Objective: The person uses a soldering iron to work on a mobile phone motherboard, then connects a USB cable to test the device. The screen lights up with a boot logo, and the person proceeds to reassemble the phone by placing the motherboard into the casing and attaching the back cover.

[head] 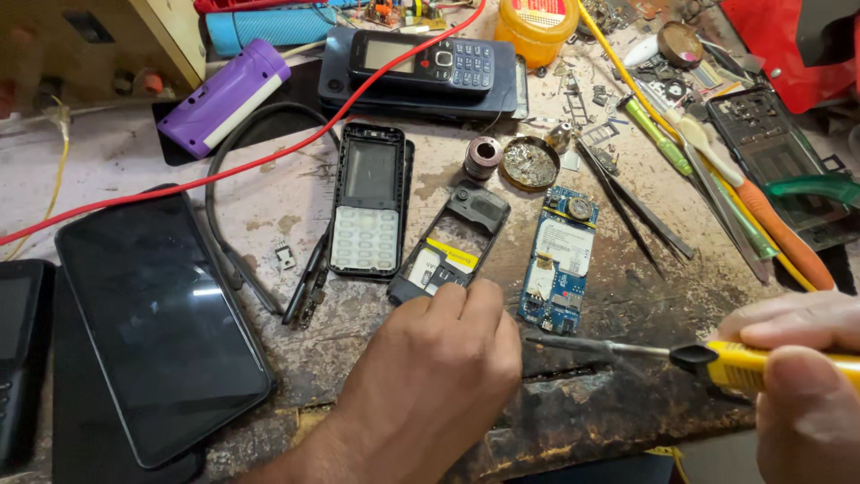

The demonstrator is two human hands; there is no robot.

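Head view: phone already stripped — keypad front cover (367, 211), middle frame (452, 242), blue circuit board (559, 260) lying apart on bench (296, 179). My left hand (439, 358), curled, touches the frame's near end. My right hand (802, 358) grips yellow-handled soldering iron (681, 354), tip near board's near edge; reassembly remains, I judge.

The left hand (439, 358) comes up from the near edge of the counter, forearm bare, its back turned to the camera. Its fingers are curled loosely under into a soft fist, knuckles pointing away from the body, and the fingertips are hidden beneath it. The right hand (797, 358) enters at the near right corner, only partly in view. Its thumb and fingers are closed in a pinch, thumb on the near side, fingers stretched along the far side, pointing left toward the other hand.
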